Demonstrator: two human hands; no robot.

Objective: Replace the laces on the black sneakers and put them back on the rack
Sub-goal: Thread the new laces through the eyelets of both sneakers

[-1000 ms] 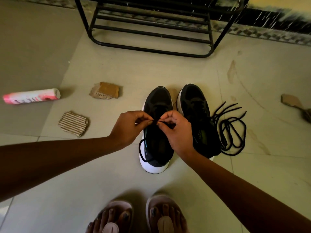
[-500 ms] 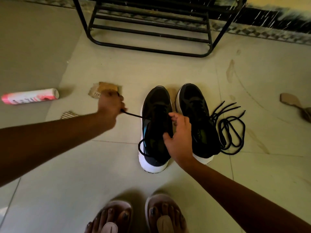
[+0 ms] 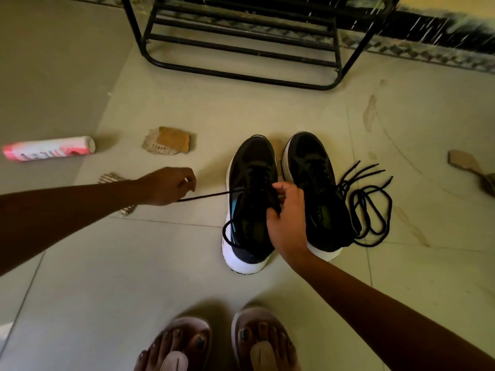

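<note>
Tautly, lace [image 3: 203, 196] from sneaker [image 3: 249, 159] to left hand [image 3: 167, 186]

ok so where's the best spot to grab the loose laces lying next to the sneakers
I'd pinch one of the straight ends fanned out at the far side of the loose laces, coming from the right over bare floor. The ends lie separate, while the loops are tangled and lie against the right sneaker.
</note>
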